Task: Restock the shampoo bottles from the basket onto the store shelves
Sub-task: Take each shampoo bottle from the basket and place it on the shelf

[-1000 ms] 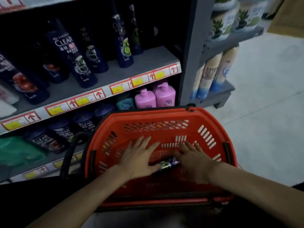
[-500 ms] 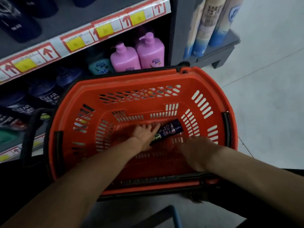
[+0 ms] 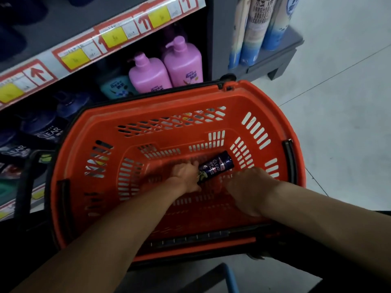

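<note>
Head cam, only view: an orange-red slotted plastic basket point(image 3: 148, 115) w/ black handles fills the middle, its near rim partly lost in shadow. One dark-blue plastic shampoo bottle point(image 3: 218, 164) marked CLEAR lies on its side on the basket floor, right of centre, far end pointing toward the right-hand wall. Its near end is covered by the L hand point(image 3: 185, 176), knuckles up, fingers curled round that end and gripping it; the fingertips are blurred. The R hand point(image 3: 247, 188) hangs just beside the bottle on the near-right, back of hand up, smeared by blur, fingers tucked out of sight, so can't tell if it's open or closed; not clearly touching the bottle. Behind the basket, on the lower shelf: two pink plastic pump bottles point(image 3: 167, 70), bases hidden by the rim, a teal bottle point(image 3: 115, 87) half in shadow, and dark CLEAR bottles point(image 3: 45, 130) at left, barely readable. Above them runs a white-and-red price strip point(image 3: 101, 43) w/ yellow tags, print too small to read. Top right, tall blue-and-cream spray cans point(image 3: 260, 28), tops cut off by the frame. Pale tiled floor point(image 3: 338, 102) at right.
</note>
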{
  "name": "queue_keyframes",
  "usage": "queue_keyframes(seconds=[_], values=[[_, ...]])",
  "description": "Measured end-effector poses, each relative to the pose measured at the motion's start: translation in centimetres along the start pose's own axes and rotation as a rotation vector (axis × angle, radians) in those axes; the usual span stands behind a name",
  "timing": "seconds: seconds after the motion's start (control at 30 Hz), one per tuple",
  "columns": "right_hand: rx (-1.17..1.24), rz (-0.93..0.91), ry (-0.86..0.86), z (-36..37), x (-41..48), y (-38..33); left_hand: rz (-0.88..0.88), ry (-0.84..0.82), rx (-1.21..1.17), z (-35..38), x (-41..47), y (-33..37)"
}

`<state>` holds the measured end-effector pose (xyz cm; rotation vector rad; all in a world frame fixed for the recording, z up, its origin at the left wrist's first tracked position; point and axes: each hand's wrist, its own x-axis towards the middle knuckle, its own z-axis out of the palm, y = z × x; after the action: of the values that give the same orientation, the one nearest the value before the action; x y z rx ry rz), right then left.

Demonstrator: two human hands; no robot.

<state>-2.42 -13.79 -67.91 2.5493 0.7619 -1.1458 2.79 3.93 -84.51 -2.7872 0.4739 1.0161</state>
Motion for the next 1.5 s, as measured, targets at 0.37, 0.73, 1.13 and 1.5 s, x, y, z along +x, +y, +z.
queue_keyframes(seconds=[0.37,0.73,1.13,1.5], values=[[0.001,-0.057,-0.038,-2.0,-0.8,-1.8,-0.049,0.101,-0.094,-4.1,-7.2,-2.8],[0.513,0.062,0.133,-7.3,-2.5,-4.3,-0.152,0.262,-0.919,-9.5,-18.3,-6.2],[1.8,-0.015,0.51,-10.3,-3.5,-6.2,-0.031,0.396,-1.743,-12.3,-23.1,-4.7],[1.806,0.043,0.476,-11.3,-2.7,-5.7,0.137,0.783,-1.101,-12.7,-22.1,-6.4]])
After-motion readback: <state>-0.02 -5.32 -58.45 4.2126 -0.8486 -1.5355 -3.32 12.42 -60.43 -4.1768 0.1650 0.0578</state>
